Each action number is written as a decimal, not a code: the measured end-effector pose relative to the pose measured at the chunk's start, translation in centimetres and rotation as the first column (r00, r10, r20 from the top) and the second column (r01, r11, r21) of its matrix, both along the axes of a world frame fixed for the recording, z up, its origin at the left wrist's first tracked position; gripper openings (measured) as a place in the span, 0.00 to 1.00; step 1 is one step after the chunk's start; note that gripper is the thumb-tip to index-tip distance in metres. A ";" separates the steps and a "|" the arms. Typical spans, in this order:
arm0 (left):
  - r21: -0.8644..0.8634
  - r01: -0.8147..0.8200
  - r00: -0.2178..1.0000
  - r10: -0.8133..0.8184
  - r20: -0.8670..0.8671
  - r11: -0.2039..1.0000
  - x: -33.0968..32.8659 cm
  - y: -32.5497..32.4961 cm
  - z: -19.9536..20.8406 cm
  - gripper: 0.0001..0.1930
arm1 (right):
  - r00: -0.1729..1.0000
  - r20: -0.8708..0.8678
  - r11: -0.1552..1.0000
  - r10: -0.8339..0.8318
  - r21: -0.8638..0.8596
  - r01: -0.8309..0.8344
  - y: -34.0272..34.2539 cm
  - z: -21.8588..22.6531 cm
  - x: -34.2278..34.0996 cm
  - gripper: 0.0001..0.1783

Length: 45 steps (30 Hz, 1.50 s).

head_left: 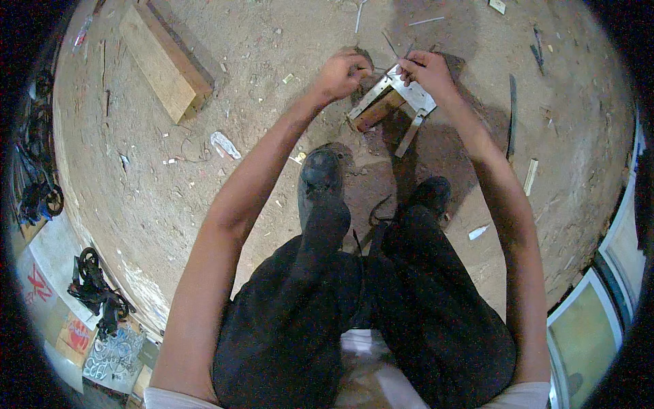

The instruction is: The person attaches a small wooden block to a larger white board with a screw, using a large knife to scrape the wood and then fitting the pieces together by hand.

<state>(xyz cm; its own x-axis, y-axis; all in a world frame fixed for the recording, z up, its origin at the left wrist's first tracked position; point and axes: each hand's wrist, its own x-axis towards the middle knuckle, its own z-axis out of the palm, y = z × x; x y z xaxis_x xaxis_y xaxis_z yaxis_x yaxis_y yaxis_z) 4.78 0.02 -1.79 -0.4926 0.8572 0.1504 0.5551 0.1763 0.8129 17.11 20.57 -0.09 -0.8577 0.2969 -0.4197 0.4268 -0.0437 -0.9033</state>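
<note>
In front of my boots, on the dirt floor, a pale metal piece [417, 99] with a raised rim sits over a brown wooden block [379, 113]. A narrow flat bar [410, 136] sticks out from its near side. My left hand [345, 75] is just left of the metal piece, its fingers curled together in a pinch. Whatever those fingers grip is too small to make out. Over the far edge of the metal piece, my right hand [422, 68] pinches a thin dark strip [409, 50]. Another thin strip [390, 42] slants up beside it.
A long wooden beam [163, 65] lies at the far left. Wood chips, a crumpled white wrapper [223, 144] and a dark curved strip [512, 116] are scattered on the dirt. Black cables [95, 286] lie at lower left; framed panels [587, 334] stand at lower right.
</note>
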 end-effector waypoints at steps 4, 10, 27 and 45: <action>0.105 0.071 0.993 -0.080 0.085 0.992 -0.8 -0.9 2.5 0.06 | 1.000 -0.030 0.999 0.010 -0.043 -0.012 0.5 0.2 -0.5 0.10; 0.226 -0.121 0.748 -0.061 0.660 0.967 1.3 -0.7 4.8 0.11 | 0.993 0.108 0.998 0.041 0.053 -0.047 0.0 0.2 -1.4 0.09; 0.040 0.059 0.765 -0.070 0.640 0.997 2.2 0.6 3.0 0.08 | 0.986 0.153 0.937 0.064 0.330 -0.112 -0.6 2.9 -2.9 0.12; -0.110 -0.128 0.894 0.162 0.419 0.986 1.7 3.1 2.2 0.07 | 0.975 -0.057 0.884 0.216 0.436 -0.170 1.1 -0.6 -3.4 0.15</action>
